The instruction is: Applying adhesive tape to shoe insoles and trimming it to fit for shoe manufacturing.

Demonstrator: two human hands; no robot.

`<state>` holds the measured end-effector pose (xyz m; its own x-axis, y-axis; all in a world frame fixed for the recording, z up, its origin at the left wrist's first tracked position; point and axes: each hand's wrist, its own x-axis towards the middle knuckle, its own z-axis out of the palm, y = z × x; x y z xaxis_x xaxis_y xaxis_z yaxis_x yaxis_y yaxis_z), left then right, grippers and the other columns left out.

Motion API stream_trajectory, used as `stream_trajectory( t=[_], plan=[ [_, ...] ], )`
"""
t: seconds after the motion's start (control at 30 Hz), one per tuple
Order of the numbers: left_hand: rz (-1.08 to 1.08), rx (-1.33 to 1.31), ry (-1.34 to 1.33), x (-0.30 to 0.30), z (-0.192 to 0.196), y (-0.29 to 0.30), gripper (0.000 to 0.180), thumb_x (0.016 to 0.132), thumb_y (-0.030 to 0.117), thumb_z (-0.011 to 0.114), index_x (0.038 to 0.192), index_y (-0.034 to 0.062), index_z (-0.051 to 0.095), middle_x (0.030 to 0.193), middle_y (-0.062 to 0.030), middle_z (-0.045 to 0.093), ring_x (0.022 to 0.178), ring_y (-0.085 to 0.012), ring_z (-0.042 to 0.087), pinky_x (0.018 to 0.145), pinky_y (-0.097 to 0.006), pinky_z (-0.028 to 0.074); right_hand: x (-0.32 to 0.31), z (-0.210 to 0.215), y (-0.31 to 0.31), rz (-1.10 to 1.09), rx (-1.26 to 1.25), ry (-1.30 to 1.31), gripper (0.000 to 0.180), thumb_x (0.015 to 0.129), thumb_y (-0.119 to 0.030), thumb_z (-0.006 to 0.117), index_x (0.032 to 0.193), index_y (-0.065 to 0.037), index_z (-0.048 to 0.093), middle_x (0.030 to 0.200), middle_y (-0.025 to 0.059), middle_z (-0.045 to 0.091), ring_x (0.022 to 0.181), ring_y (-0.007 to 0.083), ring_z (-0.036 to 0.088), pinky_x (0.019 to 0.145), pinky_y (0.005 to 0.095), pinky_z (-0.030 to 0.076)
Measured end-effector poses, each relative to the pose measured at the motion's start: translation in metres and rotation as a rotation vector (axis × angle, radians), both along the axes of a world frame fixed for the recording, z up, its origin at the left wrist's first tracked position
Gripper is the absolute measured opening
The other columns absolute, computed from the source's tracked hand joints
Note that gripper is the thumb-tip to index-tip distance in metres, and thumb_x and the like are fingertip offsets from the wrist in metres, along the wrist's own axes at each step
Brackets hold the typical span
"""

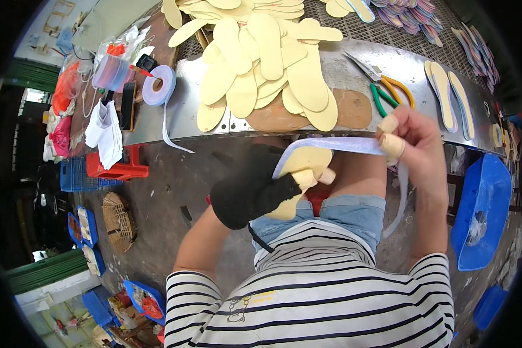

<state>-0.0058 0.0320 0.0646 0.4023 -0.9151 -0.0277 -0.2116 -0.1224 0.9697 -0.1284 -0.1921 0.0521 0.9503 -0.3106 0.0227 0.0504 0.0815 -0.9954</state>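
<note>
My left hand (255, 188), in a black fingerless glove with wrapped fingertips, grips a pale yellow insole (308, 159) above my lap. A shiny lilac strip (342, 144) runs along the insole's toe edge and stretches off to the right. Its other part is pinched between the thumb and finger of my right hand (414, 142), whose tips are wrapped in tan tape. Beyond the fingers the strip's tail hangs down beside my thigh. The underside of the insole is hidden.
A heap of yellow insoles (261, 64) lies on the metal-topped bench (180, 119). Scissors (383, 84) with green and orange handles are right of it, then finished-looking insoles (443, 95). A tape roll (158, 86) stands left. Below are a red stool (119, 167) and a blue tub (481, 211).
</note>
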Motion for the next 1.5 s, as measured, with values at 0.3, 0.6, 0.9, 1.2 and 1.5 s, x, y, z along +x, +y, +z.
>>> stream_trajectory(
  t=[0.3,0.6,0.9,1.2,1.5],
  plan=[
    [0.458,-0.230,0.156,-0.025,-0.031,-0.015,0.030,0.087,0.025,0.056,0.102,-0.0011,0.058,0.082,-0.0009,0.060,0.072,-0.0057,0.052,0.062,-0.020,0.040,0.008,-0.046,0.065,-0.212,0.045,-0.248,0.008,0.082,0.003,0.060,0.089,0.003,0.057,0.091,0.0045,0.055,0.075,0.0070,0.058,0.065,0.0171,0.046],
    [0.612,-0.300,0.112,-0.028,-0.032,-0.035,0.029,0.088,0.024,0.054,0.099,-0.0024,0.059,0.083,-0.0059,0.062,0.074,-0.0108,0.057,0.065,-0.025,0.046,0.021,-0.035,0.077,-0.040,0.252,-0.136,0.008,0.082,0.000,0.061,0.086,0.003,0.056,0.089,0.0033,0.052,0.075,0.0059,0.056,0.061,0.0190,0.046],
    [0.618,-0.338,0.416,-0.008,-0.032,-0.040,0.019,0.083,0.015,0.062,0.096,0.0010,0.062,0.080,-0.0016,0.059,0.074,-0.0097,0.056,0.065,-0.025,0.044,0.037,-0.048,0.058,-0.075,-0.018,-0.066,0.009,0.077,-0.004,0.066,0.076,0.001,0.058,0.078,-0.0026,0.053,0.063,0.0020,0.050,0.055,0.0169,0.039],
    [0.644,-0.219,0.311,0.006,-0.019,-0.055,0.017,0.083,0.012,0.061,0.097,0.0023,0.064,0.082,-0.0019,0.062,0.073,-0.0087,0.057,0.063,-0.024,0.045,0.049,-0.045,0.046,0.097,0.090,-0.037,0.011,0.079,-0.006,0.063,0.074,0.000,0.056,0.074,-0.0054,0.051,0.061,0.0000,0.040,0.052,0.0169,0.032],
    [0.461,-0.397,0.522,0.011,-0.053,-0.033,0.036,0.092,0.022,0.050,0.120,-0.0001,0.051,0.104,-0.0086,0.060,0.092,-0.0144,0.058,0.079,-0.027,0.047,0.055,-0.054,0.044,-0.034,0.206,0.067,0.009,0.085,-0.012,0.058,0.092,-0.007,0.058,0.080,-0.0031,0.059,0.066,0.0000,0.048,0.054,0.0155,0.036]
  ],
)
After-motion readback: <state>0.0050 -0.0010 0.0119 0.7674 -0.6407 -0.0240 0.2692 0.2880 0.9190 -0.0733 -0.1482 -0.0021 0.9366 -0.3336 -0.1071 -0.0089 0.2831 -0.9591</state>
